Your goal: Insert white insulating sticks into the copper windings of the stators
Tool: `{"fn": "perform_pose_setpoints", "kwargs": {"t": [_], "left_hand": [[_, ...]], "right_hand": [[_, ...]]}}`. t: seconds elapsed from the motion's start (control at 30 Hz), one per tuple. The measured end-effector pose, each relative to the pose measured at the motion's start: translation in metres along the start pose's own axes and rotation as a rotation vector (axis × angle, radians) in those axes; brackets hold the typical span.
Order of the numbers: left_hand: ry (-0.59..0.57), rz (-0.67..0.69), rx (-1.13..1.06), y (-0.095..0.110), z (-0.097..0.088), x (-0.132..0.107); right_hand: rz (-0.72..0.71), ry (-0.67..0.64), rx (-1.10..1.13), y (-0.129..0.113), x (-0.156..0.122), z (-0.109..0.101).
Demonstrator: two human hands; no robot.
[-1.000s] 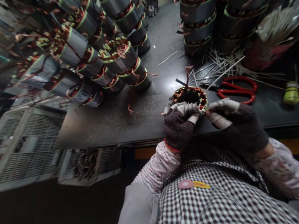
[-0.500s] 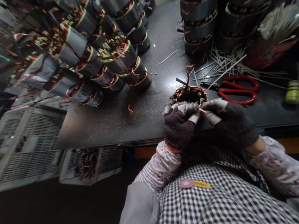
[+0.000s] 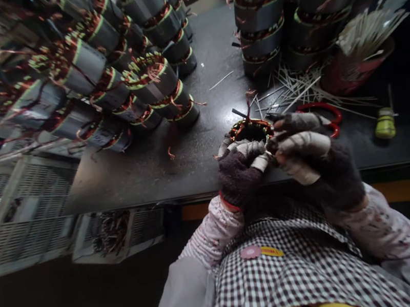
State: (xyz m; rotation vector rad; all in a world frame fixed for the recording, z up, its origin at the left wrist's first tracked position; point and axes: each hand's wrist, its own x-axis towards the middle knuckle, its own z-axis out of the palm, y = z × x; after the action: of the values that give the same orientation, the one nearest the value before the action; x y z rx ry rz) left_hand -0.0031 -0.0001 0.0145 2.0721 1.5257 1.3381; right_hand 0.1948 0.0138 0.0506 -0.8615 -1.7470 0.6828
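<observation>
A motor stator (image 3: 250, 124) with red-brown copper windings stands at the table's front edge, its winding ring facing up. A twisted copper lead and a dark sleeve stick up from its far side. My left hand (image 3: 241, 166), in a dark fingerless glove with taped fingers, is closed around its near left side. At its right rim is my right hand (image 3: 312, 157), gloved and taped likewise, with the fingertips drawn together. Whatever those tips pinch is hidden. Behind the right hand lie red-handled scissors (image 3: 333, 111), partly covered by its fingers.
Stacked stators (image 3: 150, 81) fill the left of the dark table (image 3: 146, 175), and more stacks (image 3: 261, 30) stand at the back right. Thin white sleeves (image 3: 296, 88) lie loose near a red container (image 3: 355, 67) full of them. A yellow object (image 3: 384, 125) sits far right. White crates (image 3: 7, 205) stand lower left.
My right hand has turned and lifted slightly at the stator's right rim, now covering part of the scissors. My left hand keeps its hold. The whole view has shifted a little.
</observation>
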Motion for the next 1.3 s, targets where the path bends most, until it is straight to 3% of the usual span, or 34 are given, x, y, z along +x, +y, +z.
{"fn": "perform_pose_setpoints", "kwargs": {"t": [0.07,0.17,0.27,0.37,0.43,0.5,0.57,0.63,0.7,0.77,0.8,0.9,1.0,1.07,1.17,1.23,1.3], "left_hand": [[-0.009,0.042,0.047,-0.001,-0.002,-0.001],[-0.064,0.096,0.1,-0.005,-0.007,-0.002],[-0.128,0.125,0.139,-0.006,-0.009,-0.002],[-0.154,0.165,0.16,-0.004,-0.008,-0.003],[-0.163,0.19,0.171,-0.002,-0.008,-0.003],[-0.135,0.188,0.173,-0.001,-0.008,-0.003],[-0.091,0.153,0.146,0.0,-0.009,-0.002],[-0.054,0.097,0.116,0.002,-0.008,0.0],[-0.016,0.067,0.108,0.006,-0.003,0.002],[0.05,0.067,0.121,0.011,0.006,0.003],[0.08,0.07,0.135,0.013,0.012,0.002],[0.12,0.102,0.198,0.017,0.026,-0.003],[0.117,0.207,0.27,0.011,0.016,-0.009],[0.012,0.292,0.36,0.002,-0.006,-0.003],[-0.32,0.446,0.414,-0.015,-0.043,0.026],[-0.555,0.527,0.333,-0.028,-0.056,0.051],[-0.644,0.496,0.289,-0.04,-0.057,0.065]], "right_hand": [[0.138,-0.019,0.093,0.007,-0.008,0.001],[0.34,-0.155,0.156,0.012,-0.024,-0.003],[0.461,-0.18,0.275,-0.003,-0.023,-0.002],[0.476,-0.024,0.375,-0.018,0.009,0.024],[0.381,0.1,0.286,-0.014,0.035,0.047],[0.285,0.157,0.185,-0.002,0.051,0.056],[0.194,0.2,0.104,0.013,0.05,0.04],[0.178,0.29,0.038,0.029,0.04,-0.001],[0.264,0.481,-0.054,0.051,0.036,-0.053],[0.284,0.76,-0.283,0.078,0.043,-0.097],[0.31,0.789,-0.384,0.093,0.05,-0.111],[0.382,0.78,-0.57,0.128,0.075,-0.127],[0.301,0.796,-0.541,0.13,0.08,-0.122],[0.108,0.804,-0.537,0.114,0.063,-0.115],[-0.09,0.732,-0.609,0.079,0.013,-0.094],[-0.036,0.627,-0.531,0.053,-0.027,-0.07],[0.056,0.518,-0.331,0.031,-0.065,-0.042]]}}
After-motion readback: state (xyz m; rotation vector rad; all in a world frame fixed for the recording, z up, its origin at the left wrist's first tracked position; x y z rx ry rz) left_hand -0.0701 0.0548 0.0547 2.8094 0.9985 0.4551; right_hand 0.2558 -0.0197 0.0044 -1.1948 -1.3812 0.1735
